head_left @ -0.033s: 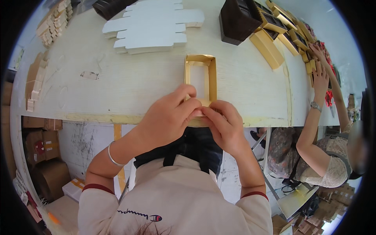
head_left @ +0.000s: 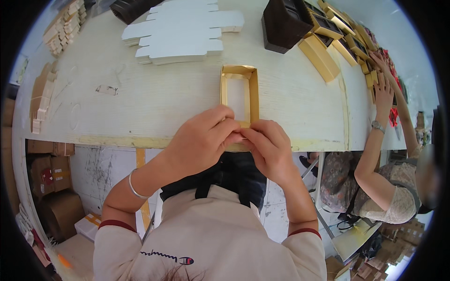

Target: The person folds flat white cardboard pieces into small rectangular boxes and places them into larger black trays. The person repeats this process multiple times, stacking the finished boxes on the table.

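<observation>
An open-topped golden paper box (head_left: 253,93) with a white bottom lies on the table just ahead of me. At its near end my left hand (head_left: 205,136) is closed, thumb and fingers pinching the box's near edge. My right hand (head_left: 269,145) pinches that same end from the right, its thumb and index finger meeting the left hand's fingertips. The fingers cover most of the near wall, so how its flap is folded cannot be seen.
A stack of flat white box blanks (head_left: 180,33) lies beyond the box. To its right stand dark brown plastic trays (head_left: 283,28) and several golden boxes (head_left: 319,58). Folded cardboard pieces (head_left: 41,96) sit at the left. A co-worker's hands (head_left: 384,91) reach among boxes at the right.
My left hand's upper fingers have lowered slightly toward the box's near end. My right hand and the box stay almost where they were.
</observation>
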Demonstrator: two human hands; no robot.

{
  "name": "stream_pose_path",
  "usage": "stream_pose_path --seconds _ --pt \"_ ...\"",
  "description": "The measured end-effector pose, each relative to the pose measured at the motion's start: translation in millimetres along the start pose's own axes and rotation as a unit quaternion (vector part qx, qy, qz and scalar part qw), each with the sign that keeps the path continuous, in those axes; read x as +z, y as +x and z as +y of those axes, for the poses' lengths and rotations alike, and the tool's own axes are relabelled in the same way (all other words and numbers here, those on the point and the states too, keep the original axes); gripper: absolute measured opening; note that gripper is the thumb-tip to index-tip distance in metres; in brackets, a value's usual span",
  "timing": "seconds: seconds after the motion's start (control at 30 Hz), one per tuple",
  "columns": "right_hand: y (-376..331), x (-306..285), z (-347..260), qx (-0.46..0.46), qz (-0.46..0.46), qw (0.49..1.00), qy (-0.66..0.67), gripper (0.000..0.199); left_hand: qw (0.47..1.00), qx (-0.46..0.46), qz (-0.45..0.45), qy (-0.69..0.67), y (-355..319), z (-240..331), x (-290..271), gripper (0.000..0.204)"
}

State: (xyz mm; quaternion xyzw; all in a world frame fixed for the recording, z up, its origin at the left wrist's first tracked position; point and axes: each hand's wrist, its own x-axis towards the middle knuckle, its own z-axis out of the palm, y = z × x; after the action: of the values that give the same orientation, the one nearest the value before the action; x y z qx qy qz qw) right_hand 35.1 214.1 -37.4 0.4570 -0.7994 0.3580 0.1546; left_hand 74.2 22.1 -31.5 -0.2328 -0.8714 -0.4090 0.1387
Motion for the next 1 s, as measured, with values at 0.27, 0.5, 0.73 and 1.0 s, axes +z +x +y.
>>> stream_pose_path --seconds 0.27,0.5,0.73,1.0 --pt "20 -13 -15 0.153 -0.092 0.974 0.14 0.028 0.991 0.016 -0.034 0.127 -3 15 -4 0.024" --pt "1 -15 -16 0.18 -0.083 0.964 0.179 0.028 0.995 -0.088 -0.023 -0.047 -8 10 -14 0.025" --pt "2 -4 -10 0.059 -0.051 0.994 0.077 0.025 1.0 0.012 -0.021 0.004 -7 -1 -9 0.014" --pt "15 -10 -16 0.124 -0.224 0.967 -0.011 0.017 0.985 -0.045 -0.159 0.056 11 8 -26 0.009"
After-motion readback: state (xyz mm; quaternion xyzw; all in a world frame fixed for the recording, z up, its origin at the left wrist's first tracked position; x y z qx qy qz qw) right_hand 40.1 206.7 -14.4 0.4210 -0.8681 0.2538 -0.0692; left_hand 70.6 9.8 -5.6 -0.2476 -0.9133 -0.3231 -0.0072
